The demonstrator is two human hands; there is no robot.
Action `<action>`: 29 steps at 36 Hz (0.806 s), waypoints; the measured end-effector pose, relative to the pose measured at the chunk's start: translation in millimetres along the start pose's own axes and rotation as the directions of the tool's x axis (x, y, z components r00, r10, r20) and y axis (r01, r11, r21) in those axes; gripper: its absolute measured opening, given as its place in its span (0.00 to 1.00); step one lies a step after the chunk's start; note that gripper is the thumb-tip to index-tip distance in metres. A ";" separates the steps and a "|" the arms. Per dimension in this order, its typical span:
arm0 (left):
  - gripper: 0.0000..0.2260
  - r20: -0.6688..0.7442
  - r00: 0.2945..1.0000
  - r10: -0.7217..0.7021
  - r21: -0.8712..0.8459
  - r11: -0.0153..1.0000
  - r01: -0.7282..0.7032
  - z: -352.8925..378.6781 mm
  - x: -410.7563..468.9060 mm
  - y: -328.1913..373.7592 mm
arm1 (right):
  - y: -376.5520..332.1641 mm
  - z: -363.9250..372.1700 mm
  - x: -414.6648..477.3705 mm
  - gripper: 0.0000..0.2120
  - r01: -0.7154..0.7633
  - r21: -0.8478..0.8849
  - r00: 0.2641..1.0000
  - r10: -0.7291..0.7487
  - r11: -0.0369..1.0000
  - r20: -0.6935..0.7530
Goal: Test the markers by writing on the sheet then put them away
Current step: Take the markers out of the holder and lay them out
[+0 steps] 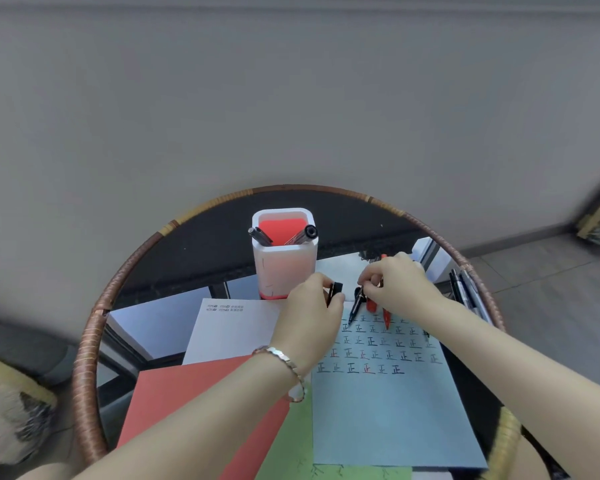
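Note:
A light blue sheet (392, 410) with rows of written characters lies on the round glass table (174, 271). My left hand (309, 313) pinches a black marker cap (335, 292) above the sheet's top edge. My right hand (395, 285) grips an uncapped black marker (355, 308) with its tip pointing down at the sheet, and also holds red markers (385, 317). A white and red pen holder (284, 261) stands just behind the hands with two dark markers (309, 233) in it.
White (232, 327), red (187, 393) and green (291, 445) sheets lie overlapped left of the blue one. Several dark markers (465, 289) lie at the table's right edge. A woven rattan rim (87, 358) rings the table. A grey wall stands behind.

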State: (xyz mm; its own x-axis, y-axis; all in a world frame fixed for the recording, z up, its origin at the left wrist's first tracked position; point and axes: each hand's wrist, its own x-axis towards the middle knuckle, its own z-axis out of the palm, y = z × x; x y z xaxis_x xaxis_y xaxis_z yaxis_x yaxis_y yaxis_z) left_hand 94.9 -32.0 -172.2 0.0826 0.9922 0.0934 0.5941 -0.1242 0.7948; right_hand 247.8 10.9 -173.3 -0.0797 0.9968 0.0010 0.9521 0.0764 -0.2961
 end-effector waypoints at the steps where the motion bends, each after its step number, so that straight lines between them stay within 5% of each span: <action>1: 0.10 0.009 1.000 -0.005 0.000 1.000 0.005 0.8 1.5 0.2 | 1.2 -1.1 -0.3 0.11 0.000 0.001 1.000 0.000 1.000 0.003; 11: 0.09 0.151 0.988 0.010 0.187 0.982 -0.039 24.3 36.2 10.1 | 12.4 -4.6 -1.4 0.11 -0.033 0.063 0.999 0.032 0.997 0.014; 17: 0.10 0.199 0.977 0.069 0.302 0.945 -0.128 24.4 35.0 4.7 | 7.1 -9.1 -2.2 0.11 0.029 0.119 0.995 -0.018 0.993 -0.095; 22: 0.11 0.108 0.986 0.127 0.209 0.967 -0.147 -5.0 10.5 1.3 | -28.6 -32.3 -8.6 0.11 0.256 0.328 0.945 -0.164 0.909 -0.283; 29: 0.08 -0.014 0.988 0.151 0.112 0.982 -0.149 -59.1 -25.6 -13.1 | -77.8 -43.1 -2.0 0.19 0.313 0.364 0.938 -0.226 0.877 -0.262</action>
State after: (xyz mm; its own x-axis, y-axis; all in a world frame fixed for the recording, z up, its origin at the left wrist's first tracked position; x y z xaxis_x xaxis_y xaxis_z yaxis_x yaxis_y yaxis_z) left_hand 37.7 -55.2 -149.6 0.1600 0.9620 0.2214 0.6612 -0.2709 0.6996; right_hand 186.5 4.0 -109.1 -0.2125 0.9238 0.3184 0.7029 0.3709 -0.6069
